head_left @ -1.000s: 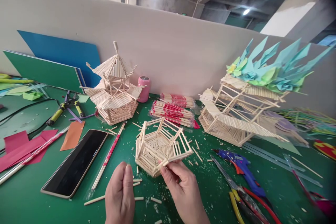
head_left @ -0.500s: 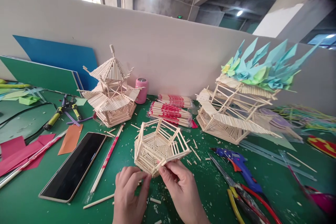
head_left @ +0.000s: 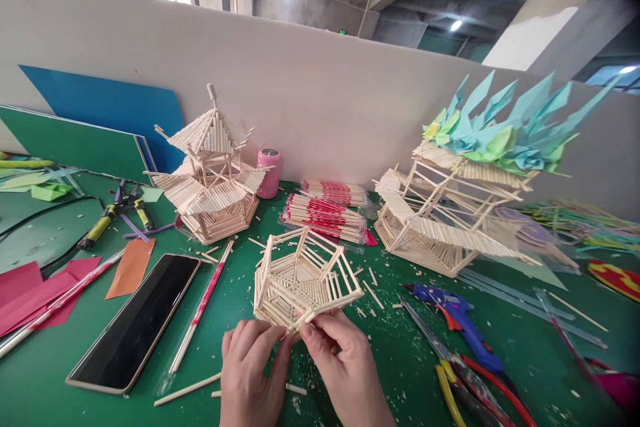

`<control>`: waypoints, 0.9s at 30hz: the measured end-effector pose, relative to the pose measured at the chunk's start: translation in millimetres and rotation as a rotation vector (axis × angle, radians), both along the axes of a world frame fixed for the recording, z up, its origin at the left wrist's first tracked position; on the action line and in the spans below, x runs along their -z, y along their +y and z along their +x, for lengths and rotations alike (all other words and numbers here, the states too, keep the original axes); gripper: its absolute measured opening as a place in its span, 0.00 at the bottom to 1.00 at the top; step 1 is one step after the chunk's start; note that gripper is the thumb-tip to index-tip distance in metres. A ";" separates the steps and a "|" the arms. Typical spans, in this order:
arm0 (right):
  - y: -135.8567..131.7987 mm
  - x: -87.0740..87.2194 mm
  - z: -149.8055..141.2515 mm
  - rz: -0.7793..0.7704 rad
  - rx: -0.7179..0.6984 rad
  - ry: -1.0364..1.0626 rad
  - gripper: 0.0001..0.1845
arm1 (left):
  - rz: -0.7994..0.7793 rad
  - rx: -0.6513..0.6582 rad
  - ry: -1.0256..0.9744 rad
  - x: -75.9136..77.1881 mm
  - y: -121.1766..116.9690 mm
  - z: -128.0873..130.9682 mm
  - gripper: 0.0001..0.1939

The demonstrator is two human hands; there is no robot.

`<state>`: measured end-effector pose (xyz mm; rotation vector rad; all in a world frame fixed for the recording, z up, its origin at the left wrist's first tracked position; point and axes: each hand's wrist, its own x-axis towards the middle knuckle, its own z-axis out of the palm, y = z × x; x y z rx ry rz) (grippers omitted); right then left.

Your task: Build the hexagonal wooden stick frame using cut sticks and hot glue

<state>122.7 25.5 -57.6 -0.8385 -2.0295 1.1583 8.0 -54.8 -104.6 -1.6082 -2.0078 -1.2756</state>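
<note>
A six-sided, open-topped model (head_left: 295, 287) of pale wooden sticks is tilted just above the table, its slatted floor showing inside. My right hand (head_left: 345, 363) grips its near edge, thumb in front and fingers behind. Close beside it, my left hand (head_left: 255, 367) is closed in a pinch, thumb and index fingertips at the model's near lower corner. Whether a small stick piece is also between those fingertips is hidden. Loose sticks (head_left: 187, 389) lie on the table by my left wrist.
A phone (head_left: 135, 320) and packed sticks (head_left: 200, 313) lie left. Behind stand a pagoda (head_left: 213, 180), stick bundles (head_left: 325, 217) and a stick building (head_left: 445, 213) topped with paper leaves. A blue glue gun (head_left: 460, 320) and red-and-yellow-handled pliers (head_left: 460, 367) lie right. Stick scraps litter the green table (head_left: 400, 380).
My left hand has shifted slightly right and up, its fingertips closer to the model's corner and my right thumb. The model has moved a little left.
</note>
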 end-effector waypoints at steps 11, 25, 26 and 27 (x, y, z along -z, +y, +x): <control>-1.4 1.2 0.4 -0.018 -0.017 -0.005 0.13 | 0.001 -0.002 0.016 2.0 1.9 -0.3 0.05; -1.5 3.0 0.7 -0.020 -0.010 -0.025 0.14 | 0.016 -0.011 0.010 0.0 3.0 2.7 0.05; -1.5 3.3 0.6 -0.019 -0.013 -0.026 0.13 | 0.017 -0.011 0.009 0.0 3.3 2.7 0.05; -1.4 3.5 0.5 -0.017 -0.015 -0.021 0.13 | 0.018 -0.007 0.010 0.0 3.5 2.8 0.05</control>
